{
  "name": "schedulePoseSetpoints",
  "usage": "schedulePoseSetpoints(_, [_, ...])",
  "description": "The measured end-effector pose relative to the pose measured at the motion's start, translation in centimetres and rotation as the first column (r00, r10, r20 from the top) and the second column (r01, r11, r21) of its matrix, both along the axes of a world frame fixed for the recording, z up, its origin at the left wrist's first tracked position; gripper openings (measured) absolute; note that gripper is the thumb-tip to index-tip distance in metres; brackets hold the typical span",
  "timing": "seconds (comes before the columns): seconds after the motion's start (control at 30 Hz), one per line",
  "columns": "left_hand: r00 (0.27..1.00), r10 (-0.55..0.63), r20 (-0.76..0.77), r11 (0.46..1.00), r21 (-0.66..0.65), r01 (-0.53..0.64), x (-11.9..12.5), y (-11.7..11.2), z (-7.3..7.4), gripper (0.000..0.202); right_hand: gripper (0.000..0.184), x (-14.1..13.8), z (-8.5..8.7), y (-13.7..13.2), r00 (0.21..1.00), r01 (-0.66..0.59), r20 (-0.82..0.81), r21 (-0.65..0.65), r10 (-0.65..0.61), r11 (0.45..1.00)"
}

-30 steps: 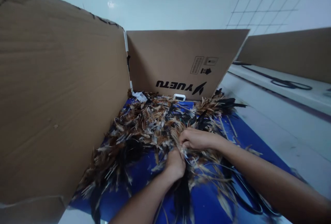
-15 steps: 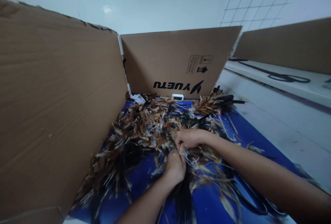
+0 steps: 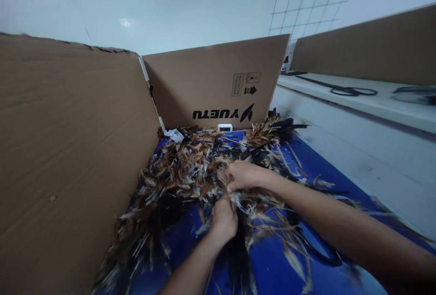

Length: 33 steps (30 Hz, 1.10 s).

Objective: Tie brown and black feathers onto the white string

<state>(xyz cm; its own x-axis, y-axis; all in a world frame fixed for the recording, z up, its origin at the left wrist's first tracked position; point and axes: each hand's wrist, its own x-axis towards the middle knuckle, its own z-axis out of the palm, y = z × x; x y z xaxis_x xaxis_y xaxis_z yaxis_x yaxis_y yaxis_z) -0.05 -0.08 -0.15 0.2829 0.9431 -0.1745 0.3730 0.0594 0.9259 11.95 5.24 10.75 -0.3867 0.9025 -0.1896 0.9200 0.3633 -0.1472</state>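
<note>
The left hand point(image 3: 225, 220) is clenched, its thumb side turned toward the right hand point(image 3: 242, 175); what is gripped inside is hidden. Below it, black feathers point(image 3: 239, 258) are spread toward the near side. The right hand's fingers are bent against tan feathers point(image 3: 222, 174); whether these are pinched cannot be told. Brown feathers point(image 3: 185, 161) are heaped left of the hands, across the blue surface point(image 3: 272, 265), before a cardboard panel point(image 3: 204, 84) at the far side.
</note>
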Motion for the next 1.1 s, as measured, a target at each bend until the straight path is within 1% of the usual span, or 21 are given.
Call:
schedulePoseSetpoints(0.03, [0.999,-0.004,0.032,1.0,0.023,0.004,-0.3,0.1,0.1,0.016,0.017,1.0,0.3,-0.6,0.992,0.071,-0.11,0.11,-0.059,0.991])
schedulePoseSetpoints(0.07, [0.998,-0.02,0.067,0.999,0.048,0.016,-0.6,0.3,0.3,0.02,0.019,2.1,0.5,-1.4,0.965,0.176,-0.229,0.207,-0.128,0.962])
schedulePoseSetpoints(0.1, [0.993,-0.024,0.114,0.998,0.055,0.018,-0.9,0.4,0.6,0.024,0.022,3.0,0.5,-2.3,0.921,0.288,-0.341,0.277,-0.186,0.917])
schedulePoseSetpoints(0.13, [0.983,-0.014,0.184,1.0,0.028,0.009,-1.2,0.4,1.0,0.027,0.026,3.9,0.3,-3.4,0.873,0.387,-0.428,0.312,-0.236,0.868])
schedulePoseSetpoints(0.17, [0.966,-0.006,0.26,1.0,-0.008,0.008,-1.4,0.4,1.5,0.029,0.029,4.5,0.0,-4.4,0.825,0.463,-0.494,0.314,-0.274,0.829])
schedulePoseSetpoints(0.2, [0.943,0.003,0.333,0.999,-0.046,0.013,-1.6,0.4,2.0,0.031,0.03,4.9,-0.6,-5.4,0.792,0.498,-0.534,0.285,-0.296,0.819])
schedulePoseSetpoints(0.23, [0.917,0.011,0.399,0.996,-0.082,0.024,-1.8,0.3,2.6,0.032,0.03,5.1,-1.4,-6.3,0.772,0.491,-0.567,0.245,-0.287,0.836])
schedulePoseSetpoints(0.3, [0.869,0.014,0.495,0.99,-0.128,0.057,-2.0,0.1,3.6,0.034,0.024,4.8,-3.2,-7.7,0.73,0.41,-0.648,0.158,-0.219,0.898])
schedulePoseSetpoints(0.33, [0.852,0.01,0.523,0.987,-0.142,0.076,-2.0,0.0,4.1,0.035,0.028,4.4,-4.2,-8.1,0.693,0.359,-0.697,0.112,-0.185,0.927])
schedulePoseSetpoints(0.4, [0.829,0.009,0.559,0.983,-0.158,0.096,-2.0,-0.3,4.7,0.036,0.042,3.4,-5.8,-8.5,0.565,0.249,-0.809,-0.024,-0.166,0.968])
schedulePoseSetpoints(0.43, [0.822,0.006,0.569,0.982,-0.16,0.104,-2.1,-0.4,4.9,0.036,0.046,2.9,-6.5,-8.6,0.482,0.191,-0.854,-0.114,-0.194,0.975])
schedulePoseSetpoints(0.5, [0.816,0.005,0.577,0.98,-0.164,0.109,-2.1,-0.5,5.1,0.037,0.044,2.1,-7.3,-8.7,0.333,0.097,-0.891,-0.293,-0.308,0.951])
schedulePoseSetpoints(0.53, [0.817,0.01,0.576,0.98,-0.166,0.106,-2.1,-0.5,5.2,0.037,0.042,1.8,-7.4,-8.7,0.282,0.078,-0.888,-0.357,-0.364,0.931])
schedulePoseSetpoints(0.6, [0.824,0.021,0.566,0.981,-0.173,0.093,-2.1,-0.5,5.2,0.038,0.038,1.5,-7.4,-8.7,0.227,0.107,-0.877,-0.41,-0.424,0.906])
schedulePoseSetpoints(0.67, [0.835,0.029,0.549,0.981,-0.175,0.081,-2.1,-0.6,5.2,0.039,0.035,1.4,-7.1,-8.7,0.208,0.161,-0.891,-0.375,-0.403,0.913])
schedulePoseSetpoints(0.77, [0.853,0.026,0.521,0.982,-0.174,0.076,-2.0,-0.7,5.2,0.039,0.031,1.4,-6.5,-8.8,0.206,0.213,-0.922,-0.284,-0.327,0.935])
schedulePoseSetpoints(0.83, [0.871,0.021,0.49,0.985,-0.162,0.067,-1.8,-0.8,5.1,0.037,0.029,1.2,-6.2,-8.9,0.197,0.255,-0.927,-0.265,-0.318,0.93])
schedulePoseSetpoints(0.9, [0.899,0.012,0.439,0.99,-0.131,0.051,-1.5,-0.9,4.7,0.035,0.027,1.0,-6.2,-9.0,0.165,0.306,-0.927,-0.276,-0.336,0.911])
schedulePoseSetpoints(1.0, [0.959,0.01,0.283,1.0,-0.019,-0.005,-1.1,-0.9,4.0,0.031,0.024,0.6,-6.3,-9.3,0.086,0.328,-0.937,-0.295,-0.339,0.898])
schedulePoseSetpoints(1.07, [0.995,0.024,0.098,0.991,0.129,-0.037,-0.9,-0.9,3.5,0.028,0.023,0.3,-6.5,-9.3,0.044,0.329,-0.943,-0.297,-0.329,0.896])
schedulePoseSetpoints(1.1, [0.999,0.039,-0.007,0.976,0.214,-0.037,-0.7,-0.9,3.4,0.028,0.023,0.2,-6.6,-9.3,0.035,0.333,-0.946,-0.294,-0.323,0.896])
